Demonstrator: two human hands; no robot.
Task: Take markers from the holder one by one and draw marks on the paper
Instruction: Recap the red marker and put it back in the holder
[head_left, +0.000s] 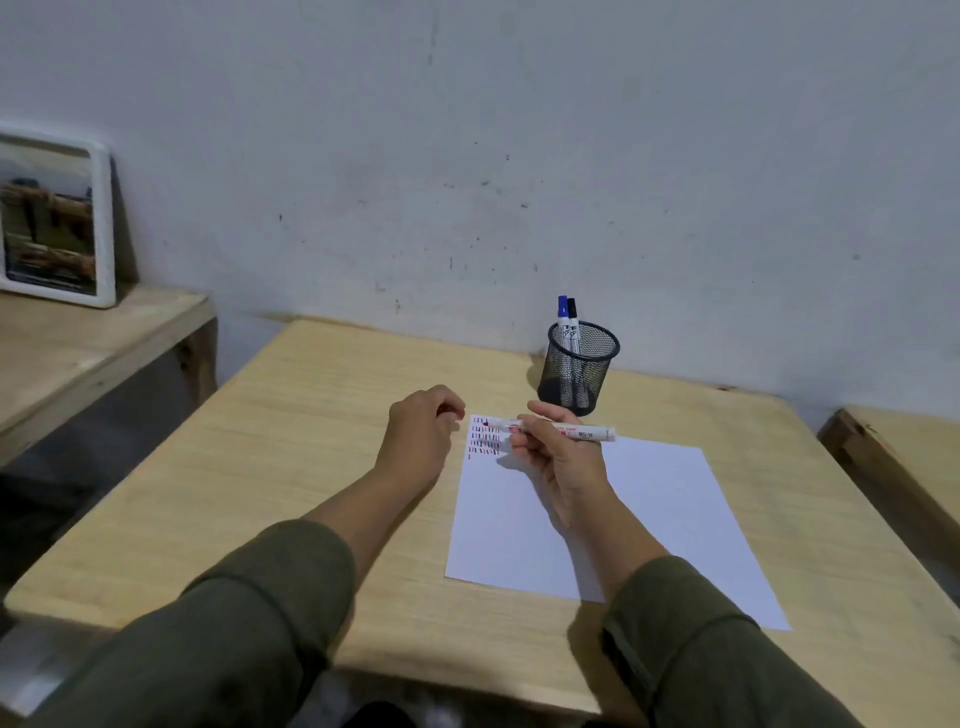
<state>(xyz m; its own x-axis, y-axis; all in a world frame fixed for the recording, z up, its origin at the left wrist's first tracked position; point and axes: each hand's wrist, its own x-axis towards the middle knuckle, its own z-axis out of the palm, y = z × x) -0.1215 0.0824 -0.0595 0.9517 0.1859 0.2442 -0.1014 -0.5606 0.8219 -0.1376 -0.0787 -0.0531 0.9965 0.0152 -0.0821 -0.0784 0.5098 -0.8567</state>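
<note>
Looking down over a pale wooden surface (322, 467) set against a scuffed white wall, the view takes in two forearms in dark green sleeves reaching forward. A lower wooden side table stands to the left with a white-framed picture (52, 218) leaning on the wall.

A white sheet of paper (649, 519) lies flat on the right half of the surface, mostly blank. Only its far left corner carries work — several short rows of small red and dark marks (485, 441), tightly packed.

Behind the paper, near the wall, stands a black mesh holder (579, 371). Two capped markers remain upright in it: a blue-capped marker (562, 312) and, touching it, a black-capped marker (572, 314).

The right hand (558, 457) has its grip clamped on a white marker with red print (566, 431), held almost level just above the marked corner, uncapped tip pointing left. The left hand (423, 436) rests beside the paper's left edge, fingers curled together; a trace of red shows at the fingertips, possibly the cap, though this cannot be told for sure.

Judged from the marks, the task looks well under way: rows in more than one colour are drawn, one marker is in hand, and most of the sheet is left to fill.
</note>
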